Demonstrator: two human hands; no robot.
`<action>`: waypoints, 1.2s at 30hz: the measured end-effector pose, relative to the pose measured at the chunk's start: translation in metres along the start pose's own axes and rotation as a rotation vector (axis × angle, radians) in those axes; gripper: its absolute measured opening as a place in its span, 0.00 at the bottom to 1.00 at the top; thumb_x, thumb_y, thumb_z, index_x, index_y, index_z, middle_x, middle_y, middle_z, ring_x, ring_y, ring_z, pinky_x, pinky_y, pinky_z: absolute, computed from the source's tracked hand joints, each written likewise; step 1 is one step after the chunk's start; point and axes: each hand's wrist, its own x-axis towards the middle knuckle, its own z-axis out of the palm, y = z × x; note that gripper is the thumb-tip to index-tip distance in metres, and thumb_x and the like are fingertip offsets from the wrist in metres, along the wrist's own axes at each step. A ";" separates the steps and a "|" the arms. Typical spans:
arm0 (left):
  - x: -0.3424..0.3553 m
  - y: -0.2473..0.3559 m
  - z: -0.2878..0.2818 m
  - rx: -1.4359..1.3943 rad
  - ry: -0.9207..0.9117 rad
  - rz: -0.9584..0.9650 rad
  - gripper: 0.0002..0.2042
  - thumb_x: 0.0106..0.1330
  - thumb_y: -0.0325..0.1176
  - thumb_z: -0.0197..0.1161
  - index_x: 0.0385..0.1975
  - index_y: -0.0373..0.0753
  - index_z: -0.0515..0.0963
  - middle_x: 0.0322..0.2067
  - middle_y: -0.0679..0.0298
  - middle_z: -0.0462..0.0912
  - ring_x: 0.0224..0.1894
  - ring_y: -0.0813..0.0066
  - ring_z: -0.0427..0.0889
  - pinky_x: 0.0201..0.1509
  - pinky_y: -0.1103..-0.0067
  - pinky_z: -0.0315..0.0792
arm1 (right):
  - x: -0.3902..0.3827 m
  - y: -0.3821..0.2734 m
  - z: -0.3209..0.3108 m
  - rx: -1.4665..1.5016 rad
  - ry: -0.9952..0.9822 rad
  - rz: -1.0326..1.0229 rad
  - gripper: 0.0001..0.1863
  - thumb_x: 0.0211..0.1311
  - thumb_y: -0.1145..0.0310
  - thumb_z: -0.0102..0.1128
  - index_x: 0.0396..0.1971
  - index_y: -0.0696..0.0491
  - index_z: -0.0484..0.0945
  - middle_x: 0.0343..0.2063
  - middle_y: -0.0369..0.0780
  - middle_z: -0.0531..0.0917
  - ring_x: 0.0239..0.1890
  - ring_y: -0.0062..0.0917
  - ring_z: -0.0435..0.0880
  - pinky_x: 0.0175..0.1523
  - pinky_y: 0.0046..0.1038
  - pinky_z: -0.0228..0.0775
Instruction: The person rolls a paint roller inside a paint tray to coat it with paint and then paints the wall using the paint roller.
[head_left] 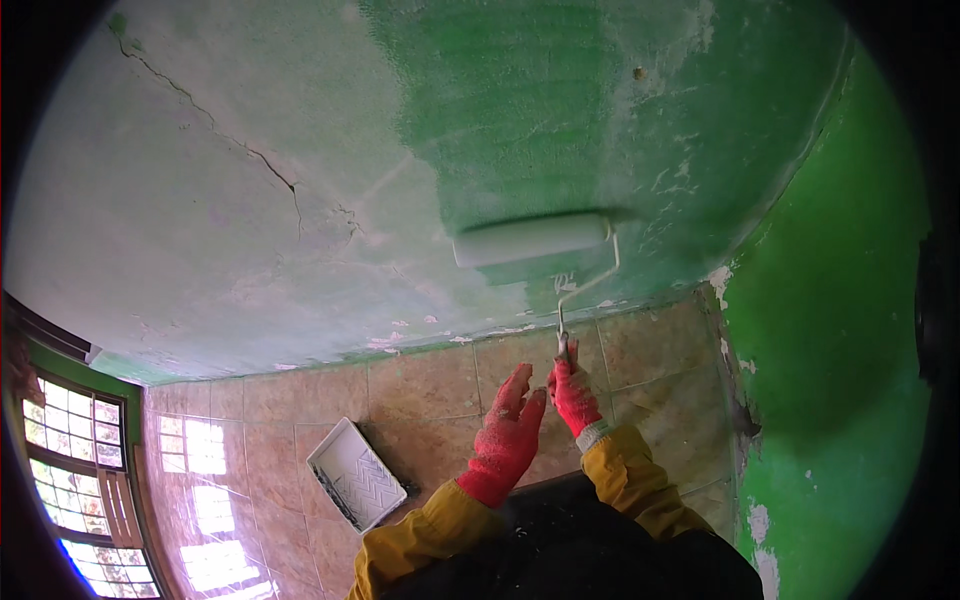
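A paint roller with a long pale sleeve (535, 240) lies against the green wall (520, 120) ahead of me, its thin wire frame bending down on the right side to the handle (563, 345). My right hand (573, 395), in a red glove, is closed round that handle. Just left of it, my left hand (505, 440), gloved in the same red, has its fingers stretched out and holds nothing. Both arms wear mustard-yellow sleeves. Above the roller runs a darker green band, with paler, whitish-green wall to its left.
A white paint tray (345, 465) with a ridged base rests on the brown tiled floor (420, 390), left of my arms. A crack (250, 150) crosses the wall at upper left. To the right stands a bright green side wall (840, 400) with peeling patches. Barred windows (75, 425) are at far left.
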 end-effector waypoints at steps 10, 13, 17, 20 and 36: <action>0.003 -0.002 -0.001 0.024 0.007 -0.046 0.22 0.66 0.32 0.54 0.59 0.34 0.62 0.59 0.54 0.64 0.60 0.68 0.67 0.60 0.77 0.63 | -0.007 0.070 -0.023 -0.106 -0.096 0.397 0.27 0.65 0.42 0.37 0.27 0.53 0.73 0.15 0.34 0.75 0.17 0.23 0.74 0.27 0.25 0.67; 0.008 -0.005 -0.001 0.017 0.014 -0.072 0.22 0.66 0.32 0.54 0.59 0.35 0.62 0.59 0.54 0.65 0.60 0.67 0.67 0.60 0.77 0.63 | -0.003 0.076 -0.031 -0.127 -0.201 0.469 0.27 0.64 0.42 0.37 0.29 0.53 0.73 0.15 0.34 0.75 0.16 0.23 0.74 0.26 0.25 0.67; 0.008 -0.010 0.007 -0.017 -0.016 -0.086 0.22 0.66 0.32 0.54 0.59 0.35 0.62 0.59 0.53 0.64 0.60 0.67 0.66 0.61 0.77 0.62 | 0.039 0.133 -0.030 -0.190 -0.098 0.161 0.28 0.61 0.39 0.40 0.26 0.51 0.71 0.16 0.35 0.75 0.14 0.22 0.71 0.21 0.26 0.63; 0.010 -0.007 0.005 0.010 -0.015 -0.104 0.22 0.66 0.33 0.54 0.59 0.35 0.62 0.59 0.53 0.64 0.61 0.67 0.65 0.61 0.77 0.62 | 0.060 0.146 -0.030 -0.095 -0.027 0.313 0.29 0.58 0.36 0.43 0.24 0.50 0.70 0.16 0.35 0.74 0.13 0.21 0.69 0.16 0.26 0.60; 0.008 -0.012 0.008 0.013 -0.027 -0.075 0.22 0.66 0.34 0.53 0.59 0.35 0.63 0.59 0.54 0.65 0.58 0.68 0.69 0.59 0.77 0.63 | -0.016 0.036 -0.050 -0.037 -0.070 0.195 0.26 0.67 0.49 0.41 0.56 0.50 0.55 0.16 0.32 0.71 0.17 0.18 0.70 0.25 0.24 0.64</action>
